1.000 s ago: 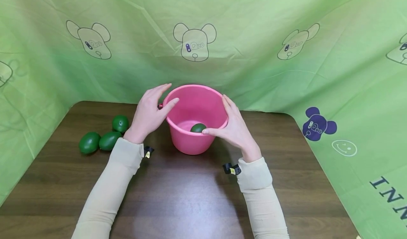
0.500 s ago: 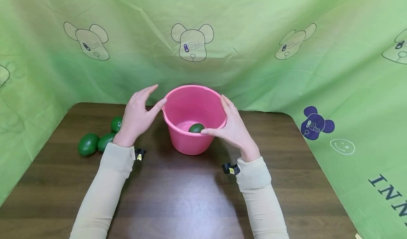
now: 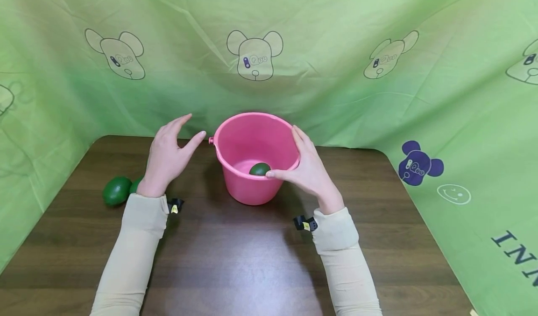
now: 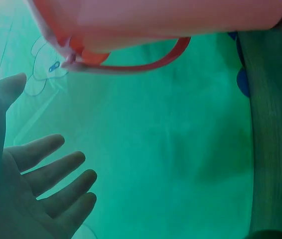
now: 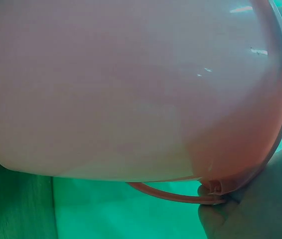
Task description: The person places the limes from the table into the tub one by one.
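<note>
A pink bucket [image 3: 256, 155] stands at the back middle of a brown table [image 3: 235, 260], with one green avocado [image 3: 259, 169] inside. The right hand [image 3: 308, 169] grips its rim. The left hand [image 3: 168, 155] hovers beside it, fingers spread, holding nothing.

Right of the pink bucket [image 3: 252, 185], the green cloth [image 3: 462, 96] bears dark letters "INN", cut by the frame edge; bear-head marks too small to read
</note>
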A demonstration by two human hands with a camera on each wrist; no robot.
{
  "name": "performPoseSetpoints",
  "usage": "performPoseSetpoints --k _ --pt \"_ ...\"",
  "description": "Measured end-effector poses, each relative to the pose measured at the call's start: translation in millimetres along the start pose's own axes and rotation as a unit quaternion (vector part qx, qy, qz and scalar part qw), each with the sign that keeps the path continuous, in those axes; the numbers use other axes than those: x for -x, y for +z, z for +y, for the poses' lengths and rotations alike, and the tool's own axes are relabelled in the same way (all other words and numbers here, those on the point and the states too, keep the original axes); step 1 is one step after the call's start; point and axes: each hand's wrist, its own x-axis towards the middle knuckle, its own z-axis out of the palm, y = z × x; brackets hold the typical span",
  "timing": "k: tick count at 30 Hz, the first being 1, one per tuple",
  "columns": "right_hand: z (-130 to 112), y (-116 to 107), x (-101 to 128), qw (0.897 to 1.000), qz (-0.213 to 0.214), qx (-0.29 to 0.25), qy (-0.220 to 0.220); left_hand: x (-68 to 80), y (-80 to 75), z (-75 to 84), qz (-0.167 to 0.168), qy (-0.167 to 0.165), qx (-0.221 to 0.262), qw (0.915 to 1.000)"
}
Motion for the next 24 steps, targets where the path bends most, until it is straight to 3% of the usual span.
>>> performPoseSetpoints --k 12,24 --pt "0.2 -0.1 -1.3 1.000 0.001 0.000 -0.003 3.1 -16.3 -10.9 0.014 -0.028 -0.005 0.9995" --pt "-1.0 0.5 -5.2 1.000 0.001 0.000 0.003 3.4 -20.7 -23.3 0.008 -0.054 -0.006 0.9985"
